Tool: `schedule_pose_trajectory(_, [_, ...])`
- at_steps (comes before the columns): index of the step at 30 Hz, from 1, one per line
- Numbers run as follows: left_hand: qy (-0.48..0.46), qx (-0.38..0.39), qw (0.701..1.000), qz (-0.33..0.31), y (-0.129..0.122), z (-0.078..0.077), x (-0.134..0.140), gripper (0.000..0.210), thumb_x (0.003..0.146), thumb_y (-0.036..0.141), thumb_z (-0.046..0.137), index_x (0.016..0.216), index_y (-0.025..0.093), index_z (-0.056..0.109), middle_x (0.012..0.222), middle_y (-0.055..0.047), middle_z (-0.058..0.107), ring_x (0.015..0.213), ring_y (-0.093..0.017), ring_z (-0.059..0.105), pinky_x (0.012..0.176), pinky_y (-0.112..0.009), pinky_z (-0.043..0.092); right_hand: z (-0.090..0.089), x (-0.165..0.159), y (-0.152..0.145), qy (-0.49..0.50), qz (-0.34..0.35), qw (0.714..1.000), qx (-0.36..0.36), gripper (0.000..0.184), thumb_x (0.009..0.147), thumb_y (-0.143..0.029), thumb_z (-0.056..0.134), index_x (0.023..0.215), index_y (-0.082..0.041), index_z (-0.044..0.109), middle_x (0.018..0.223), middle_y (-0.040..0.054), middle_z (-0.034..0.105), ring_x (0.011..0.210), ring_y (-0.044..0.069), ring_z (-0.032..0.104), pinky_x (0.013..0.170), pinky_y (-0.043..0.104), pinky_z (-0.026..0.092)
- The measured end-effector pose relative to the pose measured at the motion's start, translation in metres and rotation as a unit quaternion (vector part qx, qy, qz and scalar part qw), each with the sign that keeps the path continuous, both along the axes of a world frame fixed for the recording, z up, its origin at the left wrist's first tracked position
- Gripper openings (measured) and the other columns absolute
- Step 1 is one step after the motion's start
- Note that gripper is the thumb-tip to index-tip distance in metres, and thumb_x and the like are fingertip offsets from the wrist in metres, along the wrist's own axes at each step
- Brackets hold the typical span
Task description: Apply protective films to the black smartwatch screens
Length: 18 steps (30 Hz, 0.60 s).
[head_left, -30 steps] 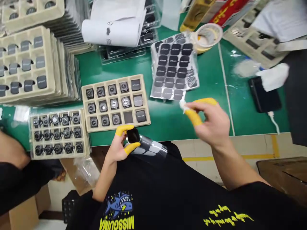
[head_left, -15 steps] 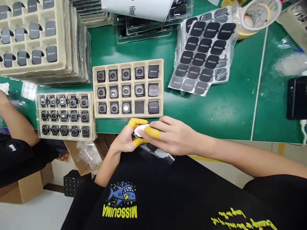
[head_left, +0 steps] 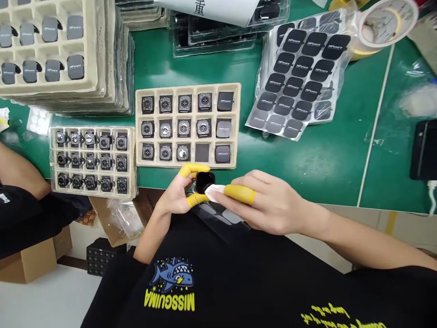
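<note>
Between the yellow-sleeved thumb and forefinger of my left hand (head_left: pixel 179 191) is a smartwatch body (head_left: pixel 205 181), its dark glass face turned up. My right hand (head_left: pixel 269 200) pinches a folded white cloth (head_left: pixel 214 193) under a yellow finger cot, at the watch's lower right corner. Beneath the hands a sheet of film stickers (head_left: pixel 232 215) lies against my shirt, partly hidden. Just beyond, a beige tray (head_left: pixel 137 132) holds watch bodies with their backs up and several branded covers in its right column. One compartment (head_left: pixel 202 153) in the front row holds no watch.
A second tray of watches (head_left: pixel 92 172) sits to the left, before a tall stack of trays (head_left: pixel 99 68). Printed sticker sheets (head_left: pixel 290 105), tape rolls (head_left: pixel 389 23) and a black device with a cable (head_left: pixel 423 150) are at right. A co-worker's arm (head_left: pixel 20 171) is at far left.
My right hand has drawn the white cloth back to the right, uncovering the watch's dark face. My left hand keeps its hold. The whole view has shifted slightly.
</note>
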State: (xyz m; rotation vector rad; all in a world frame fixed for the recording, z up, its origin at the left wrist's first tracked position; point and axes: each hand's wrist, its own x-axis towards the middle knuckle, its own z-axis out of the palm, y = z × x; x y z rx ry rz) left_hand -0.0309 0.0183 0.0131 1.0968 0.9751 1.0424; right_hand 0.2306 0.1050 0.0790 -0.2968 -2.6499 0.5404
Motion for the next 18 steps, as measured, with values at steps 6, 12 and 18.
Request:
schedule_pose_trajectory(6, [-0.016,0.006,0.999,-0.038,-0.001,-0.001,0.001,0.065,0.088,0.045,0.098,0.14,0.026,0.063,0.121,-0.007,0.077,0.104,-0.022,0.079,0.094,-0.033,0.064,-0.003,-0.025,0.009,0.031,0.03,0.991,0.13,0.027,0.114,-0.012,0.056,0.132,-0.012,0.075,0.099,0.0069,0.079,0.089,0.021,0.066,0.07,0.038,0.046])
schedule_pose_trajectory(12, [-0.023,0.012,0.999,0.03,-0.007,-0.01,-0.001,0.067,0.087,0.043,0.099,0.141,0.027,0.062,0.125,-0.006,0.079,0.104,-0.021,0.079,0.092,-0.031,0.062,-0.009,-0.03,0.015,0.02,-0.044,0.981,0.187,0.029,0.11,-0.008,0.052,0.12,-0.009,0.079,0.084,0.0067,0.068,0.082,0.023,0.058,0.066,0.036,0.044])
schedule_pose_trajectory(18, [-0.01,0.006,0.999,0.035,-0.008,-0.013,-0.009,0.065,0.088,0.042,0.098,0.141,0.027,0.063,0.119,-0.005,0.077,0.095,-0.018,0.078,0.086,-0.029,0.062,-0.006,-0.014,0.019,0.031,-0.076,0.989,0.125,0.029,0.108,-0.004,0.055,0.126,-0.012,0.077,0.097,0.0078,0.074,0.08,0.02,0.057,0.067,0.035,0.046])
